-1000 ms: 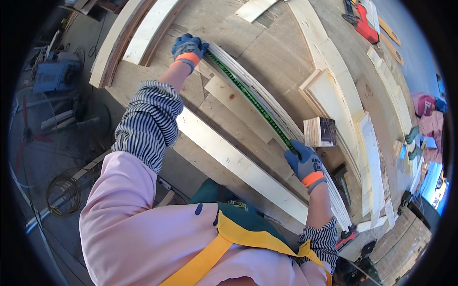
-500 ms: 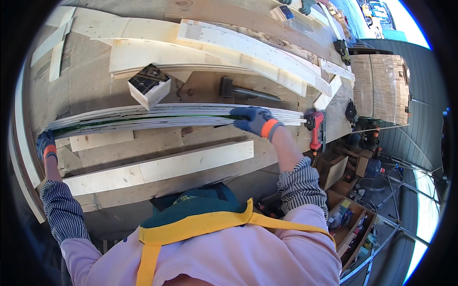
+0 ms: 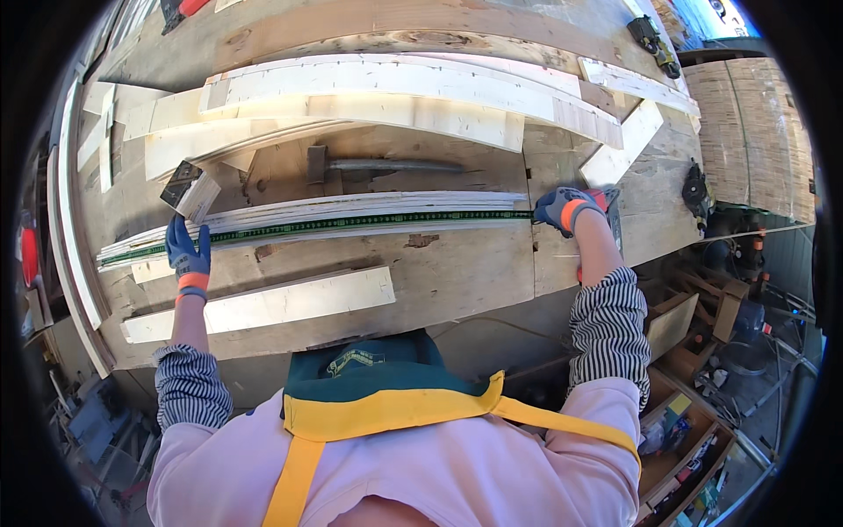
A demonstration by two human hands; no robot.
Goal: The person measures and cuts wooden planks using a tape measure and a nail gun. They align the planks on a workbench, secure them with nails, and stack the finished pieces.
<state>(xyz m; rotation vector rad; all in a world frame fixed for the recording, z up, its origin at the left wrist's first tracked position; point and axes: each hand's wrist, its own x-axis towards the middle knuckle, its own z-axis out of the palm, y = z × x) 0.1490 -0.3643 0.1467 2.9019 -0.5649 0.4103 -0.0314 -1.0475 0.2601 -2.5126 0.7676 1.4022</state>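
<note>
A green tape measure blade (image 3: pixel 351 221) lies stretched along a bundle of long, thin white strips (image 3: pixel 369 206) on the wooden bench. My right hand (image 3: pixel 562 211), in a blue-grey glove with an orange cuff, is closed around the tape's right end; the fingers hide what part it grips. In the same kind of glove, my left hand (image 3: pixel 188 255) rests over the strips near their left part, thumb and fingers apart. Just above its fingertips sits a wooden block (image 3: pixel 200 195) with a dark face. Partly covered by my right hand is a red tool (image 3: pixel 601 200).
Beyond the strips lies a hammer (image 3: pixel 386 164), with pale boards (image 3: pixel 369 79) stacked further back. A loose board (image 3: pixel 272 307) lies nearer me. Dark tools (image 3: pixel 696 195) sit at the bench's right end, beside a strapped wood stack (image 3: pixel 746 132). An open drawer (image 3: pixel 689 448) stands lower right.
My left hand has left the tape's far left end and moved right along the strips, its fingers now apart. My right hand has moved right, to the strips' right end beside the red tool.
</note>
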